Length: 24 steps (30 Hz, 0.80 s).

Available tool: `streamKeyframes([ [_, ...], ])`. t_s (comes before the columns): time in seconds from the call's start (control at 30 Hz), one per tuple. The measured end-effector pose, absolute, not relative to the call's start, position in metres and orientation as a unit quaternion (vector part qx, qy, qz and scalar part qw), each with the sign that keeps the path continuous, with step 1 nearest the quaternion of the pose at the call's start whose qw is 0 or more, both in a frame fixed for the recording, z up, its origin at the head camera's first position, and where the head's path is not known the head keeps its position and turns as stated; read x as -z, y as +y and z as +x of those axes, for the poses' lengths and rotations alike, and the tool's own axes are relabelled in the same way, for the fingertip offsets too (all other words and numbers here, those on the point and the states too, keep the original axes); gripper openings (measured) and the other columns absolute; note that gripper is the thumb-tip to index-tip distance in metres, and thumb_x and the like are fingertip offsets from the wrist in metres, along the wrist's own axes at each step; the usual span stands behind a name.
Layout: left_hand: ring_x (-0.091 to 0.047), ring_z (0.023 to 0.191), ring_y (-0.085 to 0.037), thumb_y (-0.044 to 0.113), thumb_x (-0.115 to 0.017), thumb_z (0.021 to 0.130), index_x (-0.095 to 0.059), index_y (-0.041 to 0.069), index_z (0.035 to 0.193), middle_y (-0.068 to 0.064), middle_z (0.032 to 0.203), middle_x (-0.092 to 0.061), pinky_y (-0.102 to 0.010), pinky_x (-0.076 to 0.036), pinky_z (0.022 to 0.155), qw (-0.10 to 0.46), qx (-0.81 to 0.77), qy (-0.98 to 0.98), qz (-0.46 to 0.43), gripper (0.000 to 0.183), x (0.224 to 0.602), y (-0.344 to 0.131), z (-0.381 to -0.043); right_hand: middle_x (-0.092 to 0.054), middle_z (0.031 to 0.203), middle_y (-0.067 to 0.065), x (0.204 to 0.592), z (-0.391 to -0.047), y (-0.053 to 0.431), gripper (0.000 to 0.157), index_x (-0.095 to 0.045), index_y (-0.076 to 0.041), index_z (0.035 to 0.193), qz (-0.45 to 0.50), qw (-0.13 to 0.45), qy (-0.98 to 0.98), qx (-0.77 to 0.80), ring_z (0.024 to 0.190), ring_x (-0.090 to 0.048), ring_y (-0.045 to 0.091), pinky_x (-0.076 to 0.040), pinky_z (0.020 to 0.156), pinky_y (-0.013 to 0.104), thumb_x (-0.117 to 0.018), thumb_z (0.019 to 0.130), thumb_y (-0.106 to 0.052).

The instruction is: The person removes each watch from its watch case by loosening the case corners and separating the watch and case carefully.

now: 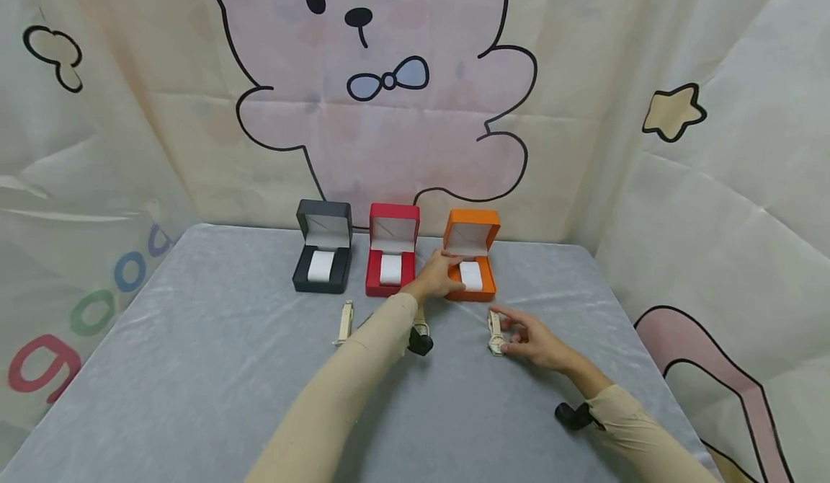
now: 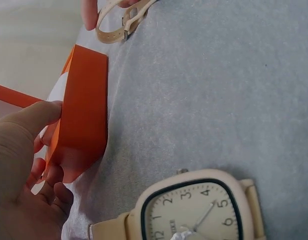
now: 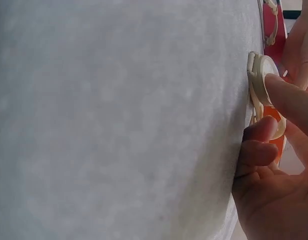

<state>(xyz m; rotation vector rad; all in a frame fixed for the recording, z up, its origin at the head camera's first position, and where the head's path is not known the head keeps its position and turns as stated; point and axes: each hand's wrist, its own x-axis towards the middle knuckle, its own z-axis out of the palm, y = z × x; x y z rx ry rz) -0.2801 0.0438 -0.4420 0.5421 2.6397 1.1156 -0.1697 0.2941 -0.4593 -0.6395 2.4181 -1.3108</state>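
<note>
An orange watch box (image 1: 472,296) stands with its lid up and a white cushion (image 1: 471,275) inside. My left hand (image 1: 436,275) grips its left side, the thumb (image 2: 44,112) at the front rim and the other fingers farther along the side. On the cloth in front of that box lies a cream wristwatch (image 1: 496,333). My right hand (image 1: 538,342) holds this watch, with the thumb by its dial and other fingers around the strap. Large in the left wrist view is another beige watch (image 2: 191,212) with a squarish dial; in the head view my left arm partly covers it.
Left of the orange box stand an open red watch box (image 1: 372,287) and an open dark grey one (image 1: 318,286), each with a white cushion. A further pale watch (image 1: 346,317) lies before them, partly behind my left sleeve. A printed curtain (image 1: 570,144) hangs behind the cloth-covered table (image 1: 194,368).
</note>
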Motion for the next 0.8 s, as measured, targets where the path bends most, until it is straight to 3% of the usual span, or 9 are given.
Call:
streamKeyframes([
  [0.2, -0.038, 0.14, -0.025, 0.024, -0.075, 0.092, -0.043, 0.013, 0.154, -0.013, 0.157, -0.034, -0.037, -0.037, 0.118, 0.116, -0.369, 0.902, 0.192, 0.07, 0.4409, 0.0448, -0.2788, -0.052, 0.114, 0.028, 0.4578, -0.1699, 0.2969, 0.075, -0.033, 0.002, 0.155, -0.216, 0.178, 0.842, 0.461, 0.068, -0.049, 0.003, -0.046, 0.063, 0.018, -0.072, 0.091, -0.001],
  [0.47, -0.038, 0.14, -0.03, 0.024, -0.072, 0.093, -0.038, 0.011, 0.156, -0.012, 0.159, -0.029, -0.039, -0.036, 0.117, 0.124, -0.358, 0.907, 0.186, 0.072, 0.435, 0.0419, -0.2773, -0.052, 0.113, 0.024, 0.4555, -0.1741, 0.293, 0.074, -0.035, -0.002, 0.155, -0.213, 0.18, 0.844, 0.458, 0.061, -0.046, 0.002, -0.044, 0.058, 0.018, -0.072, 0.091, -0.002],
  [0.8, -0.037, 0.141, -0.026, 0.023, -0.073, 0.093, -0.042, 0.008, 0.153, -0.014, 0.157, -0.035, -0.038, -0.036, 0.119, 0.123, -0.366, 0.903, 0.19, 0.069, 0.4368, 0.0398, -0.2784, -0.053, 0.117, 0.03, 0.4567, -0.1725, 0.2944, 0.075, -0.032, 0.0, 0.156, -0.215, 0.185, 0.837, 0.468, 0.064, -0.047, 0.003, -0.046, 0.062, 0.018, -0.071, 0.091, -0.001],
])
